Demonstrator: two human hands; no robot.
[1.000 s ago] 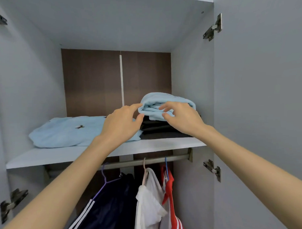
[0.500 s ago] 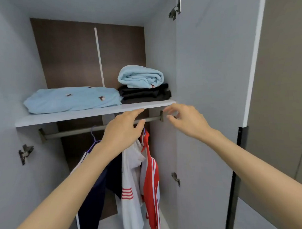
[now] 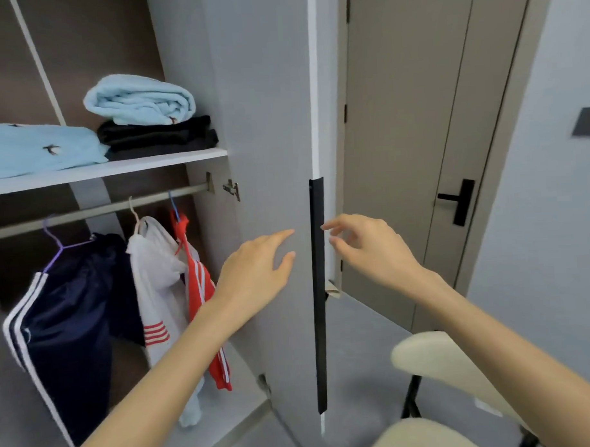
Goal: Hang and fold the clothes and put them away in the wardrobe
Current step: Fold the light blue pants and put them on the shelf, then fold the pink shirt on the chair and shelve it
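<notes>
Wardrobe door (image 3: 270, 124) open; L hand (image 3: 255, 275) fingers straight, by its inner face; R hand (image 3: 371, 250) fingers loosely curled, holding nothing, just beside black edge handle (image 3: 320, 306). Folded clothes (image 3: 142, 101) stacked on shelf (image 3: 118, 169); hung clothes (image 3: 72, 314) on rail (image 3: 102, 210).

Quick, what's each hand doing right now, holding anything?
Left hand: open, holding nothing, near the wardrobe door.
Right hand: open, fingers loosely curled, holding nothing, beside the door handle.

no text, label, brand or number can be read anywhere: not on the clothes, the wardrobe, the door or the wall.
</notes>
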